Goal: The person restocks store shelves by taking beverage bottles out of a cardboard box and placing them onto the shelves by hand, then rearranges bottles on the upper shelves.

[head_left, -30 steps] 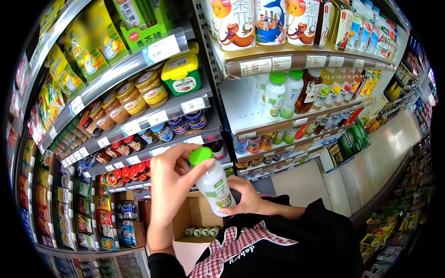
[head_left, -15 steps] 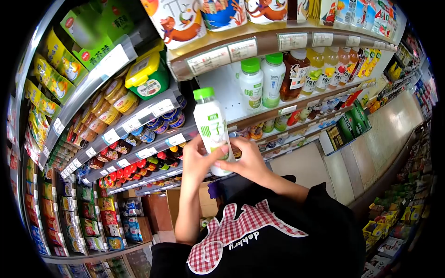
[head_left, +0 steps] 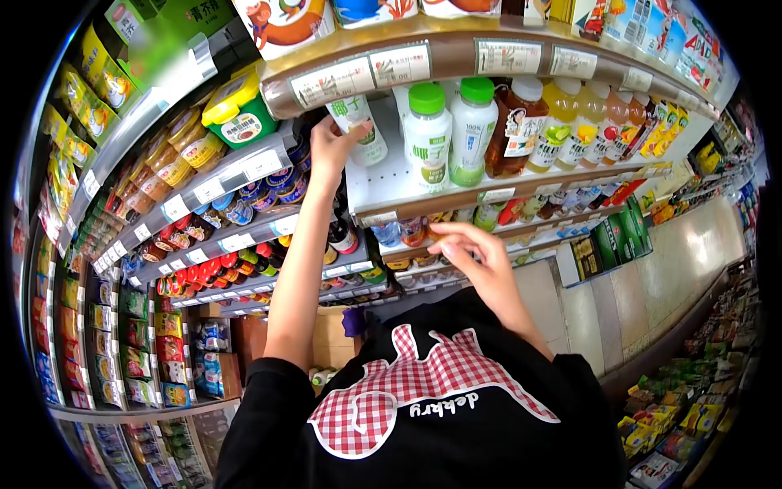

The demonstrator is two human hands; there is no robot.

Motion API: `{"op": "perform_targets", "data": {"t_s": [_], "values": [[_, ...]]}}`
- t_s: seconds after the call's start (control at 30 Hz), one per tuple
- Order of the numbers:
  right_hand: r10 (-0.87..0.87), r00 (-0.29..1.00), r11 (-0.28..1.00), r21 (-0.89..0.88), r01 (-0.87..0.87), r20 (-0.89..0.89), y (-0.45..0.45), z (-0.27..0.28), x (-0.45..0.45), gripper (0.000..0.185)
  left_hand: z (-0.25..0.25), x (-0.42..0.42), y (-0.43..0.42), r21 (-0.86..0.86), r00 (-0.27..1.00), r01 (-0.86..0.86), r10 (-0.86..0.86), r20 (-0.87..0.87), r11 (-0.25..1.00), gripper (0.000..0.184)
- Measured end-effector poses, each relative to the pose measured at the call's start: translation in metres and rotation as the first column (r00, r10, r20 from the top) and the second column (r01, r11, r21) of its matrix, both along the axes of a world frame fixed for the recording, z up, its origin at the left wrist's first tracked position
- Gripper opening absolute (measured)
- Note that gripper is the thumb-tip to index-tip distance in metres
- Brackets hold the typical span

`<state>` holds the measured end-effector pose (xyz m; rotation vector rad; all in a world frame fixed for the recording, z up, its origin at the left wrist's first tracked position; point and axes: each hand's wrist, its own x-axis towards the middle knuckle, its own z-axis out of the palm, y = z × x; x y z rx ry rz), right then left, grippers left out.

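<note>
My left hand [head_left: 332, 151] is closed around a white coconut drink bottle [head_left: 368, 147] with green print. It holds the bottle tilted at the left end of the drinks shelf [head_left: 391, 191], and the bottle's top is hidden behind the upper shelf edge. To its right, a second coconut drink bottle [head_left: 428, 147] with a green cap stands upright beside another green-capped bottle [head_left: 472, 134]. My right hand [head_left: 481, 257] hovers below and in front of that shelf, fingers apart and loosely bent, with nothing in it.
Brown and yellow drink bottles [head_left: 517, 126] continue along the shelf to the right. Above is a shelf edge with price tags [head_left: 399, 67]. Jars [head_left: 199, 151] and a green-yellow tub [head_left: 242, 114] fill the left shelves. A green box [head_left: 623, 220] stands at the aisle.
The bottle has moved from between both hands up to the shelf, in my left hand alone. My right hand has let go and drawn away to the right.
</note>
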<state>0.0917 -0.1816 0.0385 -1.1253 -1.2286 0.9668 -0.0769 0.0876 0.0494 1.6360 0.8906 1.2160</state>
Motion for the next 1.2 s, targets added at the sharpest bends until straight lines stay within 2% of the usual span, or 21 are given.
{"op": "perform_targets", "data": {"t_s": [0.07,0.17,0.2,0.27,0.33,0.4,0.5,0.53,0.6,0.67,0.7,0.77,0.87,0.97,1.07,1.17,1.2], "values": [[0.028,0.998,0.999,-0.026,-0.030,-0.059,-0.004,-0.003,0.003,0.031,-0.020,0.011,0.042,0.136,1.000,-0.017,0.014,0.027,0.991,0.030],[0.025,0.998,0.999,-0.045,-0.028,-0.049,-0.009,0.000,0.008,0.031,-0.046,0.024,0.096,0.216,0.999,-0.021,0.029,-0.035,0.976,0.033],[0.019,0.999,0.999,-0.045,-0.020,-0.041,-0.011,0.001,0.011,0.032,-0.054,0.030,0.109,0.293,1.000,-0.013,0.007,0.019,0.956,0.036],[0.006,1.000,0.999,-0.044,-0.007,-0.025,-0.013,0.003,0.016,0.033,-0.074,0.040,0.137,0.311,0.998,-0.067,0.058,0.036,0.948,0.038],[-0.013,1.000,0.999,-0.036,0.012,-0.018,-0.014,0.001,0.020,0.034,-0.066,0.048,0.131,0.270,0.994,-0.098,0.082,0.070,0.958,0.043],[-0.028,1.000,0.997,-0.065,0.027,-0.008,-0.015,0.002,0.025,0.034,-0.083,0.053,0.162,0.426,0.968,-0.181,0.237,-0.082,0.886,0.045],[-0.030,0.999,0.996,-0.089,0.027,-0.034,-0.013,-0.003,0.028,0.034,-0.125,0.055,0.222,0.690,0.865,-0.214,0.462,-0.195,0.692,0.070],[-0.024,0.998,0.995,-0.095,0.019,-0.051,-0.012,-0.005,0.029,0.034,-0.144,0.054,0.242,0.719,0.842,-0.224,0.502,-0.198,0.658,0.078],[-0.014,0.999,0.994,-0.112,0.009,-0.050,-0.011,-0.005,0.030,0.033,-0.124,0.049,0.208,0.635,0.805,-0.251,0.522,-0.282,0.730,0.087],[-0.015,0.998,0.992,-0.122,0.009,-0.053,-0.010,-0.006,0.032,0.033,-0.100,0.049,0.159,0.379,0.793,-0.290,0.442,-0.420,0.879,0.089],[-0.015,0.998,0.993,-0.116,0.009,-0.054,-0.008,-0.007,0.034,0.033,-0.100,0.051,0.159,0.367,0.854,-0.313,0.429,-0.295,0.876,0.087],[-0.018,0.998,0.994,-0.113,0.011,-0.063,-0.007,-0.011,0.035,0.032,-0.106,0.057,0.154,0.486,0.819,-0.356,0.517,-0.250,0.798,0.078],[-0.014,0.998,0.992,-0.123,0.007,-0.056,-0.006,-0.009,0.035,0.032,-0.111,0.067,0.163,0.486,0.873,-0.364,0.473,-0.119,0.795,0.067],[-0.012,0.999,0.992,-0.126,0.005,-0.053,-0.005,-0.009,0.036,0.032,-0.125,0.075,0.174,0.570,0.870,-0.373,0.490,-0.060,0.732,0.058],[-0.022,0.999,0.992,-0.123,0.016,-0.046,-0.004,-0.009,0.037,0.031,-0.126,0.080,0.175,0.523,0.832,-0.403,0.539,-0.132,0.751,0.054],[-0.032,0.999,0.991,-0.133,0.027,-0.034,-0.002,-0.008,0.037,0.030,-0.123,0.079,0.179,0.447,0.842,-0.395,0.511,-0.174,0.802,0.051],[-0.032,0.999,0.990,-0.139,0.028,-0.029,-0.002,-0.007,0.037,0.030,-0.124,0.077,0.183,0.510,0.811,-0.373,0.539,-0.225,0.775,0.049]]}}
